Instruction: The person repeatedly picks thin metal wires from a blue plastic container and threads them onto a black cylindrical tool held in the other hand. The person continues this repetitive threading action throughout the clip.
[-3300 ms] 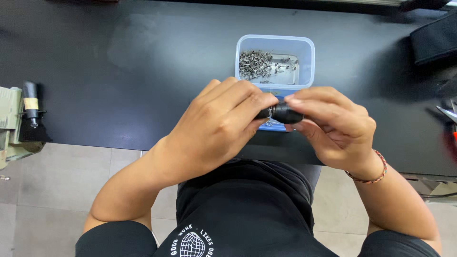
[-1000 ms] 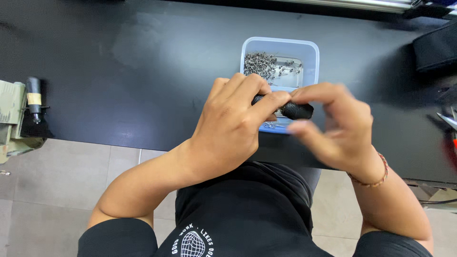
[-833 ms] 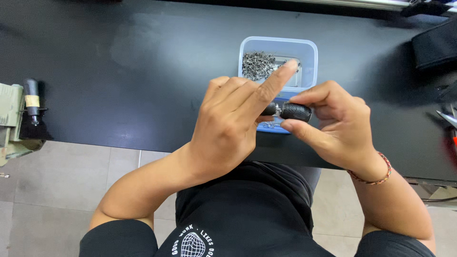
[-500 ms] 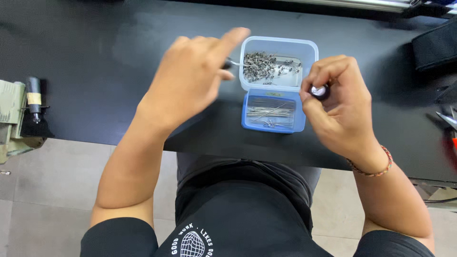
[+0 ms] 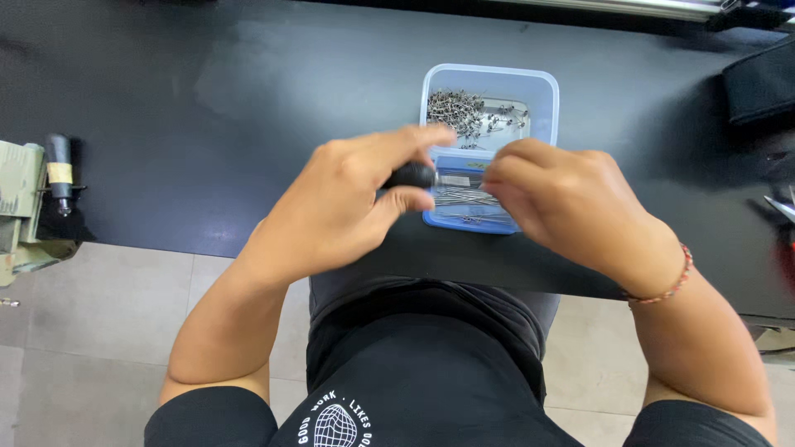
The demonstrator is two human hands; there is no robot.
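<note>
Since half a second ago, the left hand now pinches the small black part while the right hand picks thin pins from the blue tray, fingers pressed together.

Table — black, with a dull sheen. Plastic box — pale blue, holding silver-grey metal pins. The small part is black. Bracelet: red-orange beads. Shirt black with a white globe print. Floor tiles beige.
</note>
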